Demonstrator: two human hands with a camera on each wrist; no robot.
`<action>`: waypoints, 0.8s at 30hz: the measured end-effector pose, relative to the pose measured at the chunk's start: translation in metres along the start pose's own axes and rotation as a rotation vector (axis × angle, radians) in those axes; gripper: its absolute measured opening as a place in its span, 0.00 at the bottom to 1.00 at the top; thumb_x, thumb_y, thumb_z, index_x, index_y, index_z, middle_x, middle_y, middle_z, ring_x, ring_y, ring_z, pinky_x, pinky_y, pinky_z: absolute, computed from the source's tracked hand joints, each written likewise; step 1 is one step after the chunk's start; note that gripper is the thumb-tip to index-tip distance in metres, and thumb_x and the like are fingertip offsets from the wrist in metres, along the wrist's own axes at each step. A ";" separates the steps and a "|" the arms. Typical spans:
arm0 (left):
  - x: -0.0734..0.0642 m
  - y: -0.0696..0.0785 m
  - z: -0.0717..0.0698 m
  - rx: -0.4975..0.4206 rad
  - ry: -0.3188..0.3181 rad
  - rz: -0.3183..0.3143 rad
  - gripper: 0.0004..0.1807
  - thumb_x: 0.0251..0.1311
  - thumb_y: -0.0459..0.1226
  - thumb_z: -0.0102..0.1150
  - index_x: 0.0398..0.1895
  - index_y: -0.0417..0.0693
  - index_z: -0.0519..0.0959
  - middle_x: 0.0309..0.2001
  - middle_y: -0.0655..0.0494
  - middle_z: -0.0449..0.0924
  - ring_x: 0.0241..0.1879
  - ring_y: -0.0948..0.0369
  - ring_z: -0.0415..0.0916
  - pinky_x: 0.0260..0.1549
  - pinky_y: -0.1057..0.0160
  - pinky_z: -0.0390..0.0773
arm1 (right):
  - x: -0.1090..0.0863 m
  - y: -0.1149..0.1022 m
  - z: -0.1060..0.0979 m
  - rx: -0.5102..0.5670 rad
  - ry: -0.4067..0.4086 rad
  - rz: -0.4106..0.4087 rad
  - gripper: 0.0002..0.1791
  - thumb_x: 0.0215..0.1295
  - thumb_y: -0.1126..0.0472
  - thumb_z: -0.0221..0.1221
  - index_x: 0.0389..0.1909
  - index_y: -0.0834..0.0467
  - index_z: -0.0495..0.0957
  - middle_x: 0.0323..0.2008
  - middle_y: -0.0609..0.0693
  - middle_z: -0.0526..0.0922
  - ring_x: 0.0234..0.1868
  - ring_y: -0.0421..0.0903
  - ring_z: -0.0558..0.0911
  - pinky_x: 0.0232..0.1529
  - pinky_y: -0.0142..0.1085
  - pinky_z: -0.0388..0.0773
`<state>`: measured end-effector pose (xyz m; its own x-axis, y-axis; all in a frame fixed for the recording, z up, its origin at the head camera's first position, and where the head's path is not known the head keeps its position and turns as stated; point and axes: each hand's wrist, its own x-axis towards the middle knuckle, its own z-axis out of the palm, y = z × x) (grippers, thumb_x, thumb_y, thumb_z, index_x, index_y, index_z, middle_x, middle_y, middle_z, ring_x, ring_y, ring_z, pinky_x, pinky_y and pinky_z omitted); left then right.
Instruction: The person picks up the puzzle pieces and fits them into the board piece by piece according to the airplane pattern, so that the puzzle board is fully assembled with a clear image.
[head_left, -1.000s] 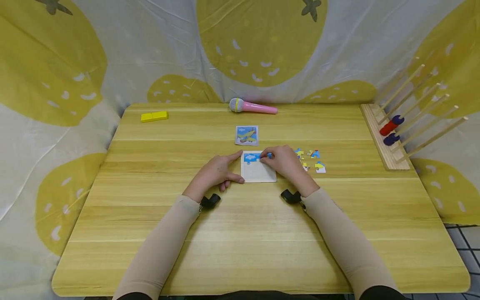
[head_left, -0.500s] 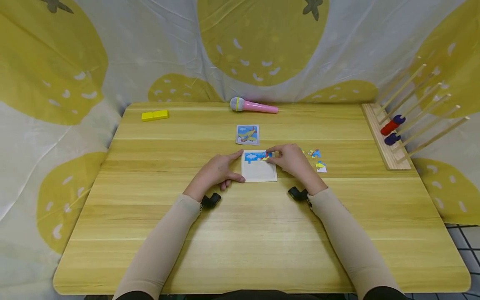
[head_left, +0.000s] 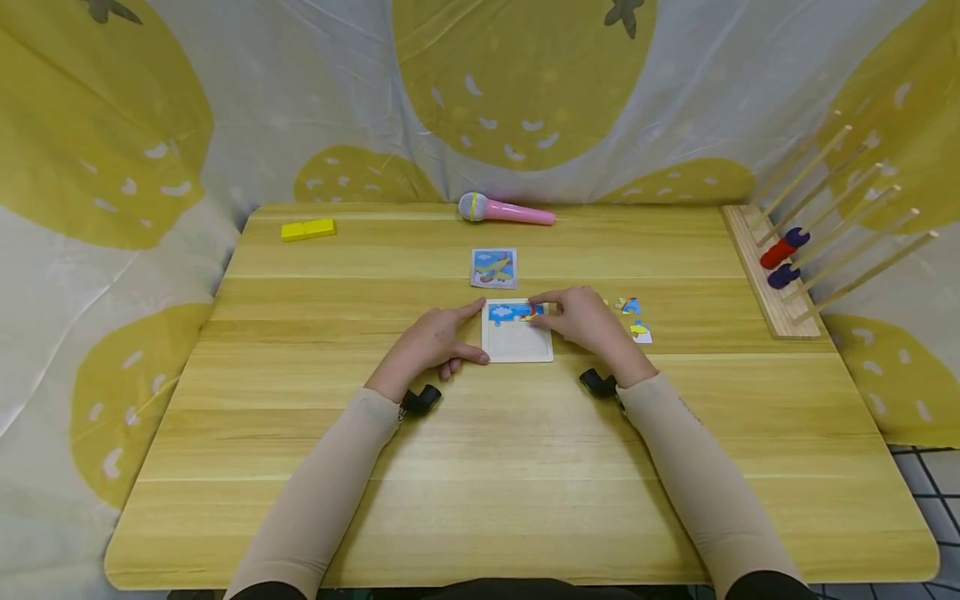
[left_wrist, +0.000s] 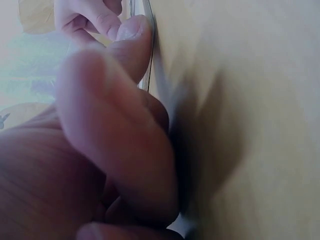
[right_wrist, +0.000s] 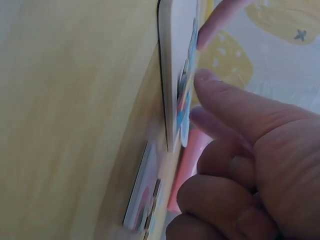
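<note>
A white square puzzle tray (head_left: 519,348) lies flat on the table, with blue sky pieces (head_left: 501,312) along its top row. My left hand (head_left: 438,337) steadies the tray's left side, index finger at the upper corner and thumb on the lower corner. With thumb and index finger, my right hand (head_left: 587,318) pinches a blue, red and yellow puzzle piece (head_left: 532,312) at the tray's upper right. In the right wrist view the piece (right_wrist: 183,105) sits slightly tilted at the tray; its far side is hidden. Loose pieces (head_left: 641,332) lie right of that hand, some partly hidden behind it.
Behind the tray lies a picture card (head_left: 493,268) with a yellow airplane. Farther back are a pink microphone (head_left: 517,213) and a yellow block (head_left: 308,230). A wooden peg rack (head_left: 772,275) with red and dark blue beads stands at the right edge.
My right hand went to the right for a piece and brought it to the tray's upper right corner, where it now stays. My left hand has kept its place.
</note>
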<state>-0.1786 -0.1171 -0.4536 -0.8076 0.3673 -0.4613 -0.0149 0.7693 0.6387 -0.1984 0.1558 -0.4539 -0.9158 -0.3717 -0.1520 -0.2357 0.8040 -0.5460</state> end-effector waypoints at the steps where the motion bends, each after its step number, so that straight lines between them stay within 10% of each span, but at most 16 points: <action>1: 0.000 0.000 0.000 -0.001 0.000 -0.001 0.58 0.56 0.52 0.80 0.86 0.71 0.54 0.15 0.53 0.79 0.14 0.58 0.78 0.22 0.59 0.85 | 0.001 0.000 0.001 -0.002 0.004 -0.008 0.21 0.72 0.47 0.69 0.62 0.48 0.87 0.16 0.45 0.70 0.18 0.42 0.67 0.23 0.34 0.62; 24: 0.001 0.001 0.000 0.000 -0.004 -0.003 0.58 0.57 0.52 0.80 0.86 0.71 0.53 0.15 0.53 0.80 0.13 0.59 0.78 0.19 0.59 0.84 | 0.006 -0.016 0.015 -0.140 0.064 -0.023 0.17 0.74 0.49 0.67 0.56 0.54 0.89 0.15 0.45 0.71 0.21 0.43 0.70 0.23 0.34 0.62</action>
<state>-0.1793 -0.1164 -0.4534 -0.8050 0.3671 -0.4660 -0.0175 0.7705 0.6372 -0.1954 0.1337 -0.4581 -0.9276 -0.3636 -0.0856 -0.2954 0.8543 -0.4276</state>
